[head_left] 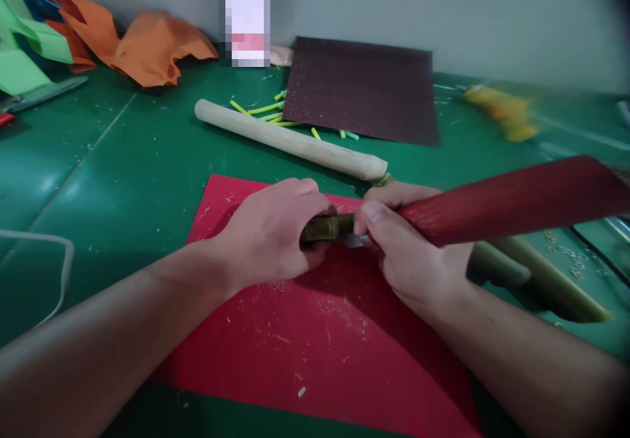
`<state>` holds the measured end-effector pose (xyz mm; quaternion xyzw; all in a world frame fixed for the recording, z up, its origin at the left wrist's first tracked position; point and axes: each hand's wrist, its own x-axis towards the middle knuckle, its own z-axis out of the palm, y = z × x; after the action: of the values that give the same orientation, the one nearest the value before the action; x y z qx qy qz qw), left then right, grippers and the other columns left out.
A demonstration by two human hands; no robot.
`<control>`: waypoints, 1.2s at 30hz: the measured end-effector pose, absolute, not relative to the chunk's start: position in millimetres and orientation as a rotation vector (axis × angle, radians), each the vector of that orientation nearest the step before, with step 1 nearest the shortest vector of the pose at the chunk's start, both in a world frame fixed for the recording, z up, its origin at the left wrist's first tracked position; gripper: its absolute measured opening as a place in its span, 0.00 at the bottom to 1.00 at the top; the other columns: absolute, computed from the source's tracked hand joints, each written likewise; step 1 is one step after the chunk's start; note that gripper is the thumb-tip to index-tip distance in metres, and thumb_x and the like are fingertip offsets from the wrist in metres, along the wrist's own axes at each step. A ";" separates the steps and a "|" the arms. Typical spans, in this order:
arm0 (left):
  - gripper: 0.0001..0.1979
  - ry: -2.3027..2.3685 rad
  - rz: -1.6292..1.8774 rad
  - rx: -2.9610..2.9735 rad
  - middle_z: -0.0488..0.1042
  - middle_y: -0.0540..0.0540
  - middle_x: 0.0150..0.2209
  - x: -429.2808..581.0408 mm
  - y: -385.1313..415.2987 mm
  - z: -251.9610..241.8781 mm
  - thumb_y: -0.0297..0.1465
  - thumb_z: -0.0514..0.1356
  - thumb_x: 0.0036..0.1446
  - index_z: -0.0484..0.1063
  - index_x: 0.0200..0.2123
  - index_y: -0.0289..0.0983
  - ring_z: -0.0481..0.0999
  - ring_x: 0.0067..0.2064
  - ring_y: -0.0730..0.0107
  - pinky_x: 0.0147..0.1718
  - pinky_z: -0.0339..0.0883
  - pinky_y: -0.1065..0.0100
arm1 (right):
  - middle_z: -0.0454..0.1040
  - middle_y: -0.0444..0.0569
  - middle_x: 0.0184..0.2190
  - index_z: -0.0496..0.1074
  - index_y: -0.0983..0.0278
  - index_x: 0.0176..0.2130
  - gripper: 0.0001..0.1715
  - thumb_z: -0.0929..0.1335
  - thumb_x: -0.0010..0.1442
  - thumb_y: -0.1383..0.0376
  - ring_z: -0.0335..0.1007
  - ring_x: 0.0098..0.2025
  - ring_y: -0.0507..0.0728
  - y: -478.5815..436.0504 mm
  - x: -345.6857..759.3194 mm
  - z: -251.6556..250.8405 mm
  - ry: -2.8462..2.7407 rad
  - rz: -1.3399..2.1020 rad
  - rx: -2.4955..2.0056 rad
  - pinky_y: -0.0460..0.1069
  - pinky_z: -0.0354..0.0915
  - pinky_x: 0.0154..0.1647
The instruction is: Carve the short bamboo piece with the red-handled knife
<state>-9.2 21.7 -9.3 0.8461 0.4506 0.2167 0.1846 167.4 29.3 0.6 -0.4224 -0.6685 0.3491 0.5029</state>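
Observation:
My left hand (268,234) is closed round the end of a short olive-green stick (327,228) above a red paper sheet (315,346). My right hand (408,254) meets it from the right, with fingers pinched on the stick's other end, where a small pale metal bit (355,241) shows. A long, blurred red shape (516,198) runs from the right hand towards the right edge; I cannot tell if the hand holds it. Under the right wrist lies a thicker green bamboo tube (536,284).
The green cutting mat (123,175) carries a pale wooden dowel (290,141), a dark brown sheet (361,90), yellow-green stick offcuts (268,111), and crumpled orange (147,44) and green paper (24,50) at the back left. A white cable (59,261) lies on the left. Shavings dot the red sheet.

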 end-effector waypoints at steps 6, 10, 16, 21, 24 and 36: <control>0.06 1.278 0.605 2.378 0.68 0.48 0.33 -8.5 22.5 -5.7 0.32 0.60 0.54 0.72 0.35 0.37 0.67 0.34 0.67 0.28 0.57 0.65 | 0.66 0.39 0.18 0.69 0.60 0.20 0.13 0.69 0.53 0.69 0.58 0.19 0.48 28.8 166.5 -1.0 -1.589 0.824 -1.003 0.47 0.58 0.21; 0.08 1.281 0.558 2.340 0.70 0.48 0.34 -8.0 23.0 -4.7 0.32 0.61 0.53 0.74 0.38 0.38 0.68 0.35 0.66 0.29 0.58 0.65 | 0.68 0.40 0.18 0.70 0.60 0.20 0.13 0.70 0.55 0.66 0.61 0.20 0.49 29.1 167.0 -4.2 -1.429 0.847 -1.056 0.47 0.58 0.21; 0.06 1.281 0.620 2.384 0.69 0.48 0.34 -9.1 21.6 -7.2 0.32 0.60 0.54 0.72 0.35 0.37 0.67 0.35 0.67 0.28 0.56 0.65 | 0.64 0.40 0.16 0.68 0.61 0.17 0.15 0.69 0.53 0.67 0.58 0.19 0.48 29.4 167.6 1.1 -1.619 0.822 -1.043 0.47 0.58 0.21; 0.07 1.279 0.593 2.374 0.70 0.48 0.34 -8.5 21.5 -6.8 0.32 0.60 0.55 0.73 0.37 0.37 0.68 0.35 0.66 0.30 0.59 0.64 | 0.67 0.40 0.19 0.69 0.60 0.20 0.12 0.70 0.53 0.68 0.59 0.20 0.49 29.0 166.9 -1.2 -1.546 0.780 -1.031 0.47 0.59 0.22; 0.09 1.270 0.580 2.368 0.71 0.47 0.36 -8.5 21.6 -5.8 0.31 0.61 0.54 0.74 0.39 0.37 0.70 0.38 0.64 0.31 0.61 0.63 | 0.69 0.40 0.20 0.70 0.60 0.22 0.12 0.70 0.56 0.66 0.61 0.22 0.50 29.2 166.8 -4.2 -1.442 0.794 -1.039 0.48 0.61 0.24; 0.05 1.273 0.629 2.435 0.70 0.47 0.35 -8.7 21.0 -7.3 0.32 0.60 0.57 0.71 0.36 0.37 0.68 0.36 0.65 0.29 0.56 0.63 | 0.65 0.40 0.17 0.67 0.60 0.18 0.15 0.68 0.54 0.71 0.59 0.19 0.49 29.8 170.9 3.6 -1.763 0.759 -0.969 0.47 0.57 0.20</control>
<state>-8.7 21.0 -7.3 0.8526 0.4459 0.2203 0.1605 170.9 29.8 3.6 -0.3964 -0.7211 0.3107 0.4758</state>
